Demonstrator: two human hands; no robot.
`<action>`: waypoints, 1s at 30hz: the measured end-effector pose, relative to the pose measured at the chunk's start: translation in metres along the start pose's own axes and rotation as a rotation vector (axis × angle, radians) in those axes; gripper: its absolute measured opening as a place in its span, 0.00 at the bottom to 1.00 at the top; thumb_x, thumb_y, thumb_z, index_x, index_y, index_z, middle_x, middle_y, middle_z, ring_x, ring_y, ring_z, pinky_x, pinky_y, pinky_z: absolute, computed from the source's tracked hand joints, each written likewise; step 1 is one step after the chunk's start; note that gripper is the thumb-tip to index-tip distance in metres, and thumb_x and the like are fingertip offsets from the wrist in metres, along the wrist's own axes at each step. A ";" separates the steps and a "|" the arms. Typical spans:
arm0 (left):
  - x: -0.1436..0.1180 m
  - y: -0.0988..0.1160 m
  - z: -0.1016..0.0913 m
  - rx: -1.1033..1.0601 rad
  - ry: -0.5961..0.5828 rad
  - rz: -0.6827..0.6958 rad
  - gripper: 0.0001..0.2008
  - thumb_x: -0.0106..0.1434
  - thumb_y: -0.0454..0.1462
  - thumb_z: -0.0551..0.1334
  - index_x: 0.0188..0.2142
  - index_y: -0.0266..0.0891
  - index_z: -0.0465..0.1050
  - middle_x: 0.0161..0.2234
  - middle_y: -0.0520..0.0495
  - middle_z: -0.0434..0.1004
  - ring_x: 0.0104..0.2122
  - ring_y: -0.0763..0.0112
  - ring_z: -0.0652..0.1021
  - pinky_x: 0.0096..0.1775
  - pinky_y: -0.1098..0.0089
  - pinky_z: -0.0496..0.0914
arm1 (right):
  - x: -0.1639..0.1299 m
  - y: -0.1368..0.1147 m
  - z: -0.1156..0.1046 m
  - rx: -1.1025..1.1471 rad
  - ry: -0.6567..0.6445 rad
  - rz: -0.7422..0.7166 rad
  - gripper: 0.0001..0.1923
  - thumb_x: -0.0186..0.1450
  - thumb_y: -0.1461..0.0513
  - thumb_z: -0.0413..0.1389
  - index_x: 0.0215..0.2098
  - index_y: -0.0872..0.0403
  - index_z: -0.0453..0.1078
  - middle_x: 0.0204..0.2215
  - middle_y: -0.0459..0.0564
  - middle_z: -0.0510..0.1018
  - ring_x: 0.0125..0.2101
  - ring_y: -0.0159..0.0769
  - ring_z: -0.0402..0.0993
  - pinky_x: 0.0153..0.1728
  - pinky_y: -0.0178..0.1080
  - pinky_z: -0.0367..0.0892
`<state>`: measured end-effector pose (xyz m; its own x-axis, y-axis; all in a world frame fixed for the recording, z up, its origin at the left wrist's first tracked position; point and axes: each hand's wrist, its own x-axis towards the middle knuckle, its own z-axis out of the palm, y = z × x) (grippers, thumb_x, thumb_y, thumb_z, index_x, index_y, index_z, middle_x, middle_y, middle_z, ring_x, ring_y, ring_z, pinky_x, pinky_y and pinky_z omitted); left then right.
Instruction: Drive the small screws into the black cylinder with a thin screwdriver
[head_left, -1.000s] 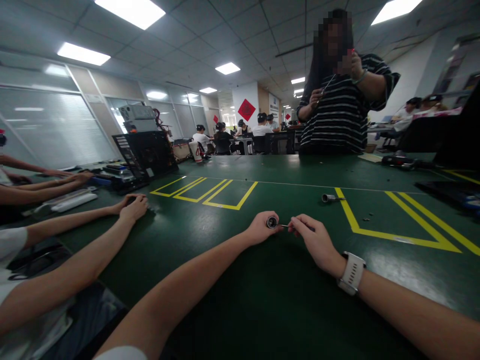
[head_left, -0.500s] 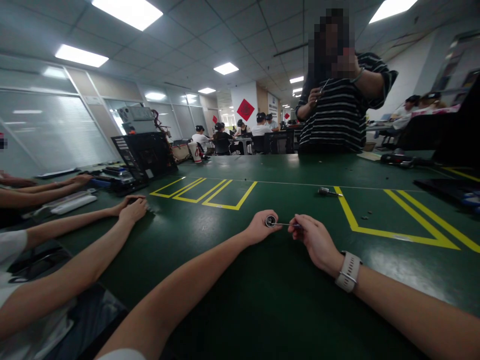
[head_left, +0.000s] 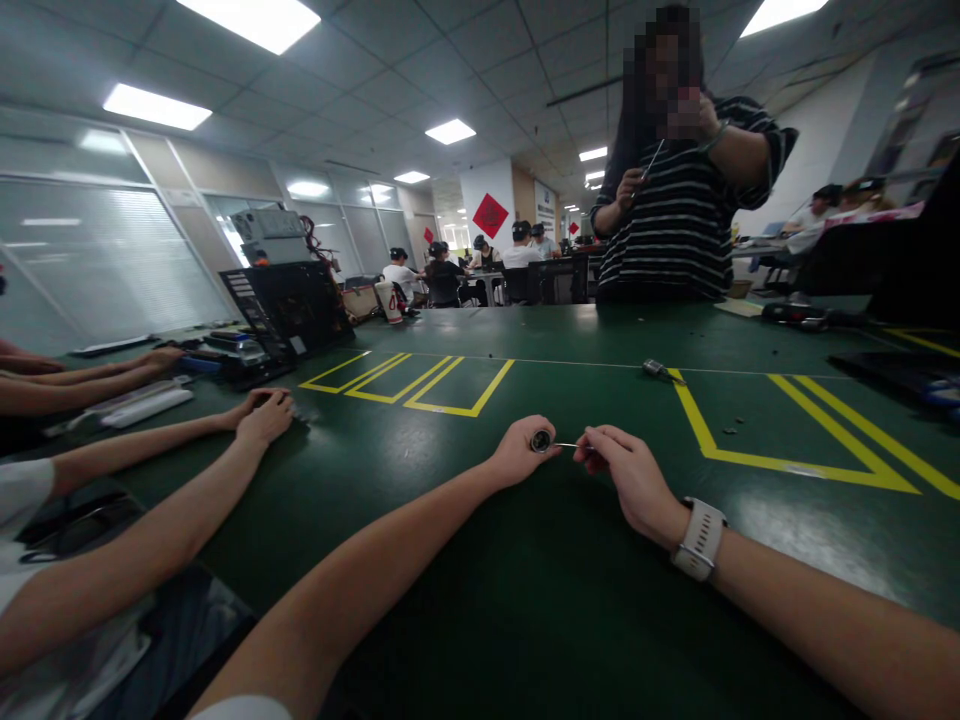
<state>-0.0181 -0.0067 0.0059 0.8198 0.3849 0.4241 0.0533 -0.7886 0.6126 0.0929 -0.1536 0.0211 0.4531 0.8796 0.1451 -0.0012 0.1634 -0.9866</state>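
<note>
My left hand (head_left: 520, 450) is closed around a small round part (head_left: 541, 440) with a silvery rim and a dark inside, its open face towards me. From the right, my right hand (head_left: 615, 465) pinches a thin metal shaft (head_left: 567, 445), whose far end reaches the edge of the round part by my left fingers. Whether the shaft's tip enters the part cannot be made out, and any handle is hidden in my right fingers. Beyond my right hand, a small metal and black cylindrical piece (head_left: 655, 369) lies on the green table (head_left: 465, 560).
Tiny dark bits (head_left: 733, 430) lie inside the yellow tape outline (head_left: 795, 469) at right. A co-worker's hands (head_left: 266, 412) rest on the table at left. Opposite stands a person in a striped top (head_left: 667, 240). A computer case (head_left: 292, 310) and a paper cup (head_left: 389, 301) stand at the back left.
The small cylindrical piece on the table has turned and shifted slightly. The thin shaft shows shorter and no longer crosses the round part's face. My hands have barely moved.
</note>
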 end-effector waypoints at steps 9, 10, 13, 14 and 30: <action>0.001 0.001 0.001 -0.136 0.012 -0.050 0.10 0.51 0.38 0.64 0.25 0.35 0.64 0.24 0.55 0.63 0.25 0.77 0.65 0.30 0.74 0.61 | 0.005 0.007 -0.002 0.263 0.003 0.148 0.11 0.60 0.55 0.53 0.28 0.54 0.69 0.25 0.47 0.72 0.27 0.33 0.65 0.29 0.38 0.61; 0.001 0.001 0.001 -0.147 0.019 -0.054 0.10 0.50 0.38 0.64 0.26 0.35 0.64 0.24 0.55 0.63 0.25 0.77 0.65 0.30 0.74 0.61 | 0.005 0.006 -0.001 0.269 0.005 0.148 0.11 0.60 0.55 0.53 0.28 0.54 0.69 0.25 0.47 0.72 0.27 0.33 0.65 0.29 0.38 0.61; 0.001 0.001 0.001 -0.150 0.029 -0.058 0.10 0.50 0.38 0.64 0.26 0.35 0.64 0.24 0.55 0.63 0.25 0.77 0.65 0.30 0.74 0.61 | 0.002 0.004 0.001 0.204 0.027 0.091 0.11 0.61 0.55 0.52 0.28 0.54 0.68 0.25 0.47 0.72 0.27 0.34 0.65 0.29 0.38 0.61; 0.001 0.001 0.001 -0.145 0.031 -0.058 0.10 0.51 0.38 0.64 0.26 0.35 0.64 0.24 0.55 0.63 0.25 0.77 0.65 0.30 0.74 0.61 | 0.001 0.004 0.002 0.151 0.031 0.055 0.12 0.61 0.55 0.51 0.28 0.54 0.68 0.26 0.47 0.71 0.28 0.34 0.65 0.29 0.38 0.61; 0.002 0.000 0.001 -0.098 0.006 -0.031 0.10 0.51 0.37 0.64 0.25 0.35 0.63 0.24 0.55 0.61 0.25 0.77 0.64 0.29 0.74 0.60 | 0.002 -0.003 0.003 0.204 0.031 0.148 0.11 0.58 0.55 0.54 0.25 0.55 0.69 0.24 0.48 0.72 0.26 0.34 0.65 0.29 0.38 0.60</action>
<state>-0.0165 -0.0066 0.0062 0.8150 0.4119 0.4076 0.0227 -0.7254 0.6879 0.0913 -0.1515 0.0242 0.4619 0.8869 -0.0050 -0.2479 0.1238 -0.9608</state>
